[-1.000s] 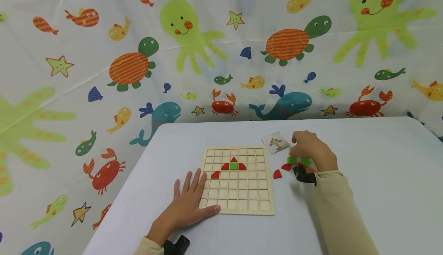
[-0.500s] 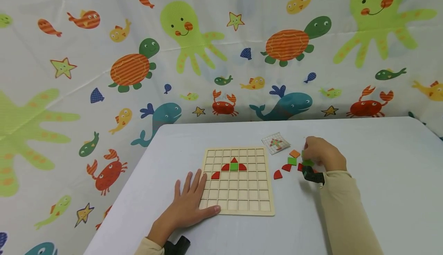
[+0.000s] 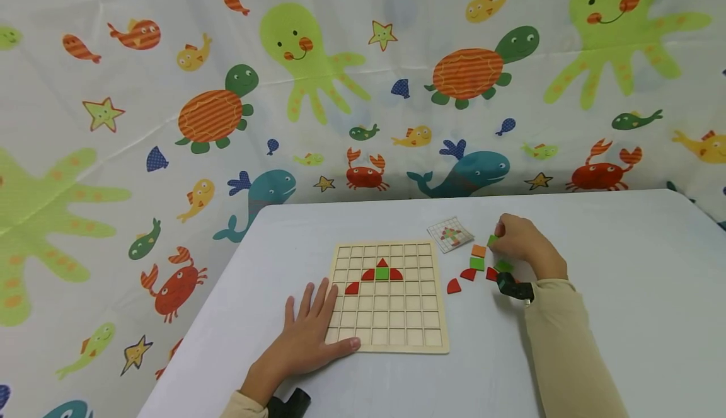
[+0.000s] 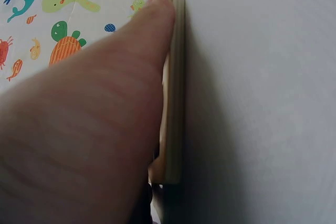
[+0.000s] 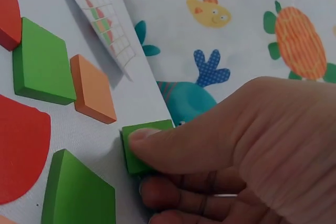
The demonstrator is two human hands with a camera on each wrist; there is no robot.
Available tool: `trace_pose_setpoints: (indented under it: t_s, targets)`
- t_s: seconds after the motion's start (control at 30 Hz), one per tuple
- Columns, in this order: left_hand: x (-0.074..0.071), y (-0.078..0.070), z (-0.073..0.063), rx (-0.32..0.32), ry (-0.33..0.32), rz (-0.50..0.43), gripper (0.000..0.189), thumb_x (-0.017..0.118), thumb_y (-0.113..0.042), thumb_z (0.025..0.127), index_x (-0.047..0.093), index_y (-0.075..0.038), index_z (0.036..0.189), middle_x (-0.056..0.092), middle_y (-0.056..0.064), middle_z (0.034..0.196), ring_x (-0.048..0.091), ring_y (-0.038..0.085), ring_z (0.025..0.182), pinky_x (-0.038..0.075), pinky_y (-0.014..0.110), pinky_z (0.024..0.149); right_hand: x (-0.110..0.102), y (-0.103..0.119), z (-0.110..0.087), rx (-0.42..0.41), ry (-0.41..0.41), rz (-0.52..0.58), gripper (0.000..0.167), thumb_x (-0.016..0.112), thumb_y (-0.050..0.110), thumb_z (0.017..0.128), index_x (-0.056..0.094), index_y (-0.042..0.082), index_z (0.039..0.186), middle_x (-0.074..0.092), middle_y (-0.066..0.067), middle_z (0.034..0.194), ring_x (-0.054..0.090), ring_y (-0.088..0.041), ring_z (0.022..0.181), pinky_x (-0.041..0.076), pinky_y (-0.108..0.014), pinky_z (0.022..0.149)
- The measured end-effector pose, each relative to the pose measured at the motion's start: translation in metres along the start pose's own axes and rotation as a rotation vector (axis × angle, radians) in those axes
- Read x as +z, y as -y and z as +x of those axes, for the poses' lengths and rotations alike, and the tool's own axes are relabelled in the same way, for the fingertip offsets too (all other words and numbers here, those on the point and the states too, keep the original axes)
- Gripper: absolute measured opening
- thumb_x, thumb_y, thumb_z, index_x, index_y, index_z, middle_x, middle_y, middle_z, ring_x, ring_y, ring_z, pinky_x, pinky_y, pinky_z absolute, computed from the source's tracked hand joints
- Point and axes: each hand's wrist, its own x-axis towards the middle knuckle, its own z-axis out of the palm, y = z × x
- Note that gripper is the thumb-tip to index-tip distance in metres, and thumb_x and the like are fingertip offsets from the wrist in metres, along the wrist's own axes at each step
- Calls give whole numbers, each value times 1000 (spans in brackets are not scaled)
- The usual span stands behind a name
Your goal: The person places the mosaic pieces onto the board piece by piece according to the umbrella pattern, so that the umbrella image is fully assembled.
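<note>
In the head view a pale wooden grid board [image 3: 401, 317] lies on the white table. My left hand [image 3: 306, 337] rests flat with fingers spread at its left edge, thumb over the front corner. Set in the grid are a green square tile [image 3: 382, 273], a red triangle tile [image 3: 382, 263] above it, and three red quarter-round tiles, one of them lower left [image 3: 352, 288]. My right hand [image 3: 523, 245], right of the board, pinches another green square tile [image 5: 135, 164] between thumb and fingers; the right wrist view shows the thumb across its face.
A small pattern card [image 3: 450, 234] lies behind the board's right corner. Loose beside my right hand are an orange tile [image 3: 478, 251], a green tile [image 3: 477, 264] and several red ones, such as a quarter-round [image 3: 454, 286]. A sea-animal cloth [image 3: 334, 103] hangs behind the table.
My right hand first moved right, uncovering the orange tile, then slightly back from the pile with a green tile in its fingers. The orange tile has turned and shifted. My left hand stays put.
</note>
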Motion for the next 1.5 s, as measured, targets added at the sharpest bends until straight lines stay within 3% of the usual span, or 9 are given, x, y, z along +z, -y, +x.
trace_pose_setpoints:
  t_s: [0.2,0.43,0.57,0.73,0.8,1.0,1.23,1.5]
  targets:
    - [1,1,-1,3,-1,4,119,62,-81,89,20,-6,171,5,15,179,-3,44,162,-8,73,120,2,-5,3,-58,-85,88,21,68,9,101,57,-7,108,59,-20,97,56,-36,93,53,-42,79]
    - [-2,-1,-2,3,3,5,119,61,-81,89,19,-6,172,4,15,179,-3,44,162,-8,73,120,6,5,4,-109,-158,219,28,64,10,105,58,-9,125,65,-22,107,66,-28,84,56,-39,80]
    - [-3,-1,-3,1,5,-4,119,61,-81,89,19,-6,172,5,15,179,-3,44,162,-8,73,120,9,12,3,-161,-186,308,33,61,9,108,59,-8,135,67,-23,113,70,-27,87,55,-39,87]
    - [-1,1,-2,5,3,-8,118,62,-80,90,19,-6,172,5,15,179,-4,44,163,-9,72,120,13,17,4,-211,-199,469,35,60,10,110,60,-6,141,66,-23,119,71,-25,97,56,-23,89]
    - [0,2,-1,8,2,-8,119,61,-81,89,19,-7,172,5,14,179,-4,43,163,-10,72,120,13,20,4,-220,-195,522,36,60,11,111,60,-5,143,65,-23,121,73,-22,98,56,-22,90]
    - [0,3,-2,24,-12,-30,118,63,-79,89,21,-4,171,6,17,179,-3,45,162,-10,72,120,15,34,3,-218,-163,627,40,60,22,112,60,0,146,66,-20,129,74,-15,101,51,-34,108]
    - [-1,2,0,8,-1,-1,118,60,-81,90,18,-7,172,4,14,180,-4,42,163,-9,72,120,20,53,3,-268,-85,843,38,62,17,111,58,-9,138,67,-15,122,75,-19,100,55,-25,98]
    - [-1,2,0,10,0,-3,118,61,-80,90,19,-6,172,4,14,179,-4,43,163,-9,72,120,33,76,8,-327,-7,800,27,66,13,108,61,-8,124,75,-19,113,78,-29,100,57,-32,97]
